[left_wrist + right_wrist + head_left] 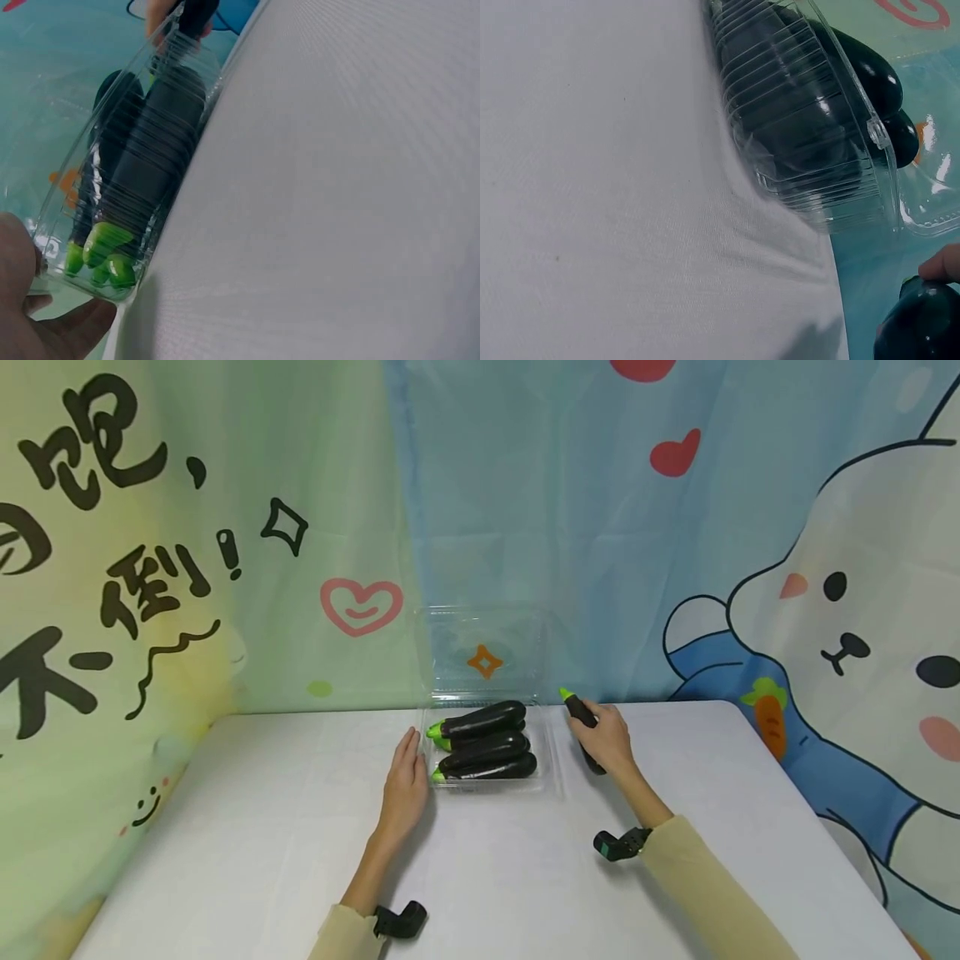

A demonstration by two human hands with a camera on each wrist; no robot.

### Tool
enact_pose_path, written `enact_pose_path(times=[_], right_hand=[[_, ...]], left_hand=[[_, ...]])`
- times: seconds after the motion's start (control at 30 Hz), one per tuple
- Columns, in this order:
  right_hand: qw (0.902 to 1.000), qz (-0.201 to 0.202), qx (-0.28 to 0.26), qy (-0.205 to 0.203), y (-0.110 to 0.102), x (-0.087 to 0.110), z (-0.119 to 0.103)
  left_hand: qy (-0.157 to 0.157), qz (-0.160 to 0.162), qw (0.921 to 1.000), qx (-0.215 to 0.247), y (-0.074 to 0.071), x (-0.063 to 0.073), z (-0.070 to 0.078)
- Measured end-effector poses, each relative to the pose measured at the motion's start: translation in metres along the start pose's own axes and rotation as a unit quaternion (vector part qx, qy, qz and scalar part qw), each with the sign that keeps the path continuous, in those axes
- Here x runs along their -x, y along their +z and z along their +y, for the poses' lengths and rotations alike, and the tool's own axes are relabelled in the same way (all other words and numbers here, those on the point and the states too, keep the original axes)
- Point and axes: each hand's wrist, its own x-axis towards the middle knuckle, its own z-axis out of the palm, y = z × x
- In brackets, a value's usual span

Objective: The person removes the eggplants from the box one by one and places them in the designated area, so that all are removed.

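Note:
A clear plastic clamshell box stands on the table with its lid raised at the back. Inside lie several dark eggplants, green stem ends pointing left. My left hand rests along the box's left side with its fingers fairly straight; the left wrist view shows its fingers at the stem end of the box. To the right of the box, my right hand grips another eggplant, its green tip pointing away from me. In the right wrist view this eggplant is partly cut off by the frame edge.
A white cloth covers the table, whose back edge runs just behind the box. Behind it hangs a printed curtain with hearts, writing and a cartoon bear. A small black camera is worn on each wrist.

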Motion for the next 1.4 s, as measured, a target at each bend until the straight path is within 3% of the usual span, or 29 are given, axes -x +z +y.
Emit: enact_pose_path(times=[0.67, 1.4], right_hand=[[0.9994, 0.023, -0.021, 0.017, 0.013, -0.001, 0.003], [0.9984, 0.010, -0.030, 0.048, 0.021, -0.003, 0.009]], left_hand=[[0.005, 0.004, 1.0000, -0.005, 0.000, 0.000, -0.001], [0.007, 0.000, 1.0000, -0.005, 0.001, -0.001, -0.001]])
